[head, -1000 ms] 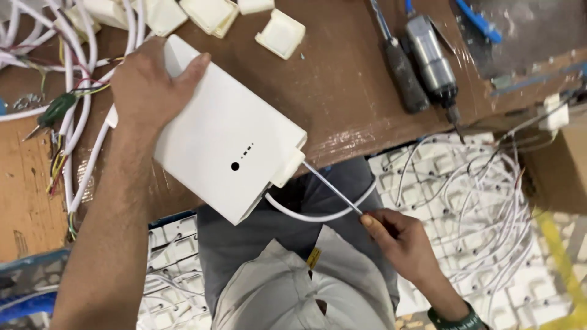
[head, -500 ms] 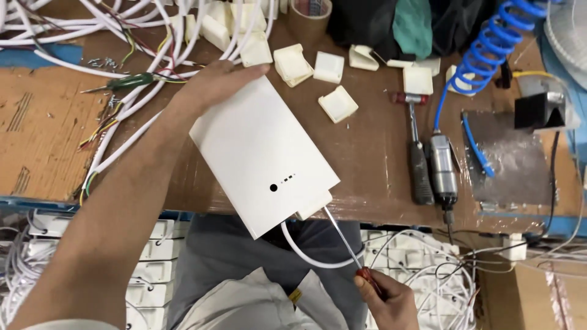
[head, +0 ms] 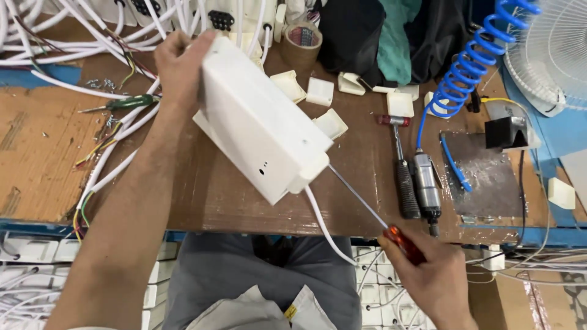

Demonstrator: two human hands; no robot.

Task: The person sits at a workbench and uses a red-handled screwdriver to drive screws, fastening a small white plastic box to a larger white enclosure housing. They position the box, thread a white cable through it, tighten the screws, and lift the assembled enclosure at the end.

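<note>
Currently the left hand (head: 178, 66) has its grip closed around the far upper end of a white rectangular box (head: 260, 125), fingers wrapped over that end. Box is lifted clear of the brown table (head: 214, 195) and tilted, one broad face turned toward the camera's right. Long axis runs diagonally: high end at upper left in the hand, low end at lower right, near the table's front edge. A small dark hole and two tiny dots show on the near side wall close to the low end.

A white cable (head: 324, 229) leaves the box's low corner and drops in a curve past the table edge toward the lap.

Right hand (head: 435, 282), at lower right below the table edge, has its grip closed on the red handle of a screwdriver (head: 367, 205). Shaft is thin and bright, pointing up and to the left; its tip meets the box's lower right corner at a small raised tab. Shaft axis lies roughly in line with the box's long axis.

On the table, right of the box: a hammer (head: 400, 165) with a black handle and a pneumatic tool (head: 427, 189) side by side, both lying lengthwise toward the front edge. A blue coiled hose (head: 474, 64) runs up and to the right. Small white plastic caps (head: 320, 91) lie scattered behind the box, with a tape roll (head: 304, 40) beyond them.
</note>
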